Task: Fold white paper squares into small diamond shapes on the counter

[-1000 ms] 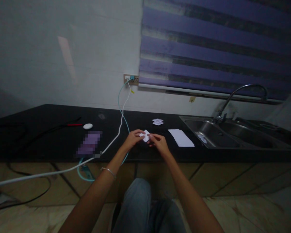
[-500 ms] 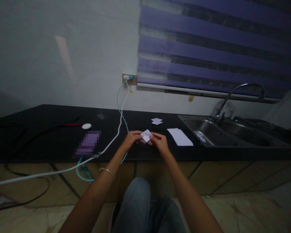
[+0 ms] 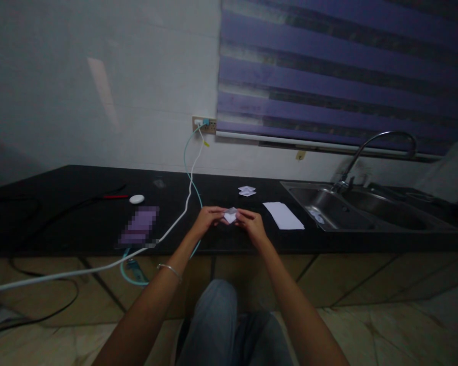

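Note:
A small folded white paper [image 3: 230, 216] is pinched between both hands, just above the near part of the black counter. My left hand [image 3: 209, 218] is closed on its left corner, and my right hand [image 3: 251, 222] grips the right corner. The paper's upper part looks raised, with a hollow facing me. Beyond the hands, another folded paper piece [image 3: 247, 190] rests on the counter. Right of my right hand lies a stack of white paper [image 3: 283, 215]. Parts of the fingertips are hidden behind the folded paper.
A metal sink [image 3: 324, 203] with a curved faucet [image 3: 381, 135] is at the right. A white cable [image 3: 177, 222] runs from the wall outlet [image 3: 204, 124] across the counter, left of my hands. A blurred purple object [image 3: 139, 226] and a white oval object [image 3: 137, 199] lie farther left.
The folded paper went from a flat diamond to a shape with a raised, hollow upper part. My hands have stayed in nearly the same place.

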`<act>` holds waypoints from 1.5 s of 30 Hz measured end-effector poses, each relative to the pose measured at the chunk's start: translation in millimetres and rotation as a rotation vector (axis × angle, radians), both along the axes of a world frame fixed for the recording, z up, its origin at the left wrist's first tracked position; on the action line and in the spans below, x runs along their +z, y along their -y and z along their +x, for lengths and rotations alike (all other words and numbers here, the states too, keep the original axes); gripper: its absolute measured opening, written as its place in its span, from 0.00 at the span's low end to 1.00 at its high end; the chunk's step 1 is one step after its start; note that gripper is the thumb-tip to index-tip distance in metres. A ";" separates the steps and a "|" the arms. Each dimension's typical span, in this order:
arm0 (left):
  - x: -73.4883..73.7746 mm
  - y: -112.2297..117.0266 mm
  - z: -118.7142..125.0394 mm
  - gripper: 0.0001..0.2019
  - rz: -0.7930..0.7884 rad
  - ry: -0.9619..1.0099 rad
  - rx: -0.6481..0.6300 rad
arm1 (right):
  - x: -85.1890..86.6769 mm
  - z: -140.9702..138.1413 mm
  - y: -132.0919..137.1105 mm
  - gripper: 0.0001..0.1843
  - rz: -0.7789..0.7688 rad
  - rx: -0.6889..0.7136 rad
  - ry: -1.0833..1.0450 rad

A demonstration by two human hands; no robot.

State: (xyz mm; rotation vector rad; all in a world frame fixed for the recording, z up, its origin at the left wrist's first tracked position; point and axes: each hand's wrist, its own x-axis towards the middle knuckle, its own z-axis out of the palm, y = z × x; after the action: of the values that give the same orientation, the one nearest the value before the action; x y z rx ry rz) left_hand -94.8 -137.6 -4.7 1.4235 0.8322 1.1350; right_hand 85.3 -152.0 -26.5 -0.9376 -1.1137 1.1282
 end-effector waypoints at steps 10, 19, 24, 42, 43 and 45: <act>-9.8 -6.2 -2.8 0.17 0.063 -0.021 -0.025 | -4.4 2.4 -2.7 0.19 -0.017 0.035 -0.041; -5.3 1.2 0.6 0.13 0.101 -0.033 -0.040 | 2.9 1.2 4.2 0.16 0.175 0.067 0.288; -5.6 1.5 -0.2 0.17 0.120 -0.023 -0.097 | -0.3 2.0 1.6 0.18 0.169 0.044 0.313; -17.9 -13.0 -3.0 0.19 0.045 -0.046 -0.069 | 3.0 3.4 2.8 0.12 0.222 0.103 0.187; -18.1 -13.3 -3.3 0.19 0.047 -0.052 -0.069 | 3.8 3.2 3.3 0.12 0.225 0.103 0.186; -17.9 -13.6 -3.7 0.19 0.051 -0.053 -0.077 | 5.6 2.7 4.6 0.12 0.219 0.090 0.177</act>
State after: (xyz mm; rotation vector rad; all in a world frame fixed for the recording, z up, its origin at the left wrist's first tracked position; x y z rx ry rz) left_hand -98.5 -124.1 -22.6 1.5206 0.7835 1.0702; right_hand 88.0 -156.6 -21.0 -0.8330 -1.4051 0.9849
